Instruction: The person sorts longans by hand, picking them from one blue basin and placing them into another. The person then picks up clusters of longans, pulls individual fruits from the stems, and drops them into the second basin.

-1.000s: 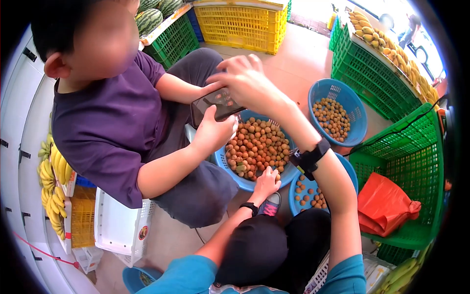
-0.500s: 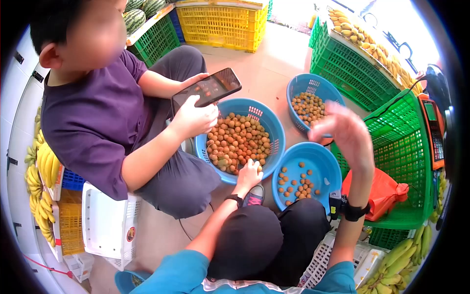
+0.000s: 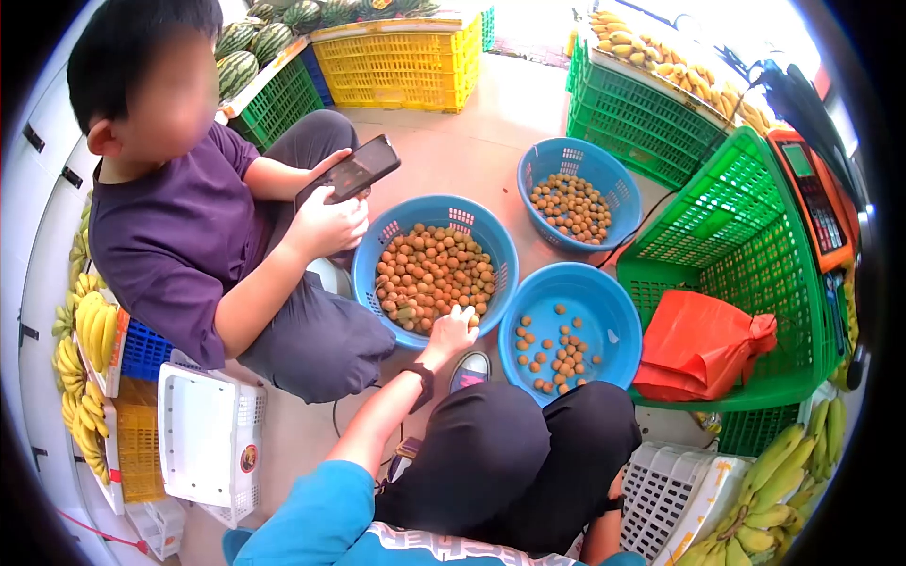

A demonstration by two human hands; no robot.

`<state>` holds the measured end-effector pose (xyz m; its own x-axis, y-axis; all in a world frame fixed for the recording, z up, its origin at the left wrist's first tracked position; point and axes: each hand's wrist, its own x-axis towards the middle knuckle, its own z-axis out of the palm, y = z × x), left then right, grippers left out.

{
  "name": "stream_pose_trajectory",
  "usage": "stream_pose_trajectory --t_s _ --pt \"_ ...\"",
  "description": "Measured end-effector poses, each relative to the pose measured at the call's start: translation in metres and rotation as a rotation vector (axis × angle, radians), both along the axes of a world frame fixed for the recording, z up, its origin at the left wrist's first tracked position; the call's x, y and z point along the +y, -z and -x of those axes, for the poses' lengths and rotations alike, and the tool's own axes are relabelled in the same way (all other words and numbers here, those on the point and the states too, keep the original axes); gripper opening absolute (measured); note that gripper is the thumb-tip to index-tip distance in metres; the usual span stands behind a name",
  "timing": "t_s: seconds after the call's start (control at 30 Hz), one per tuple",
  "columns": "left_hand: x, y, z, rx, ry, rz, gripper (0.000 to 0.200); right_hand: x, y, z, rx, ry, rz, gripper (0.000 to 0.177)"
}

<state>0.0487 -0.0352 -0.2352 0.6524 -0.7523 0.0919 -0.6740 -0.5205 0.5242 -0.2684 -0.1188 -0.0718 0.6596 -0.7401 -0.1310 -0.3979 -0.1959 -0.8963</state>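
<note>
Reaching left hand (image 3: 452, 330) onto longans (image 3: 425, 274), arm outstretched.

The big basket (image 3: 429, 203) sits on the floor (image 3: 472, 141), heaped with small fruits (image 3: 434, 274). The left hand (image 3: 451, 330) lies at its near rim, touching the fruits. Just right of it stands a second basket (image 3: 609, 288) with a few fruits in it, and a third basket (image 3: 566, 149) stands behind that one. Right of both, an open crate (image 3: 746, 236) holds a bag (image 3: 703, 344). A seated person (image 3: 170, 236) is left of the big basket, with a phone (image 3: 351, 170) beyond its far-left rim. A shoe (image 3: 469, 370) lies before the two near baskets.
</note>
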Motion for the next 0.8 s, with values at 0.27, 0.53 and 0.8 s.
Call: stream_pose_trajectory --t_s 0.27,0.53,0.8 --pt "0.002 -0.006 -0.009 0.047 0.259 -0.097 0.028 -0.003 0.025 0.017 -0.022 0.051 -0.06 0.031" --pt "-0.003 -0.01 0.0 0.191 0.209 -0.028 0.028 -0.007 0.047 0.021 -0.035 0.065 -0.129 0.031" --pt "-0.034 0.021 -0.014 0.638 -0.241 0.486 0.03 -0.023 0.081 0.021 -0.064 0.077 -0.271 0.031"
